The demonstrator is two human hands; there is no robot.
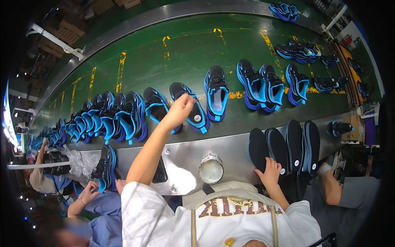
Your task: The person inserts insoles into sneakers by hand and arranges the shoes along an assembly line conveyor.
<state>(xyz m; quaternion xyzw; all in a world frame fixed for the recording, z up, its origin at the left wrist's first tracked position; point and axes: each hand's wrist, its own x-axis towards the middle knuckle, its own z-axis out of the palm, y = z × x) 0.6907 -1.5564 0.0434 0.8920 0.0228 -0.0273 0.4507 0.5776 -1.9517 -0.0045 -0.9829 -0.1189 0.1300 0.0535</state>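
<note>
My left hand [182, 109] is closed over the opening of a black and blue sneaker [180, 89] with an insole [198, 118] inside, a round white sticker at its heel. Whatever its fingers pinch is hidden. At the bench edge, my right hand [270, 172] grips the heel end of a black insole [256, 145], thumb and fingers on either side. Beside it a stack of insoles [276, 144] lies against my fingertips. Two more stacks, a narrow one [293, 142] and a thicker one [311, 144], lie farther right.
A green conveyor belt [142, 68] carries a long row of sneakers [133, 111] on the left and more sneakers [251, 84] on the right. On the metal ledge stand a jar [211, 169] and a dark phone-like slab [160, 173]. A co-worker at left handles a sneaker [108, 164].
</note>
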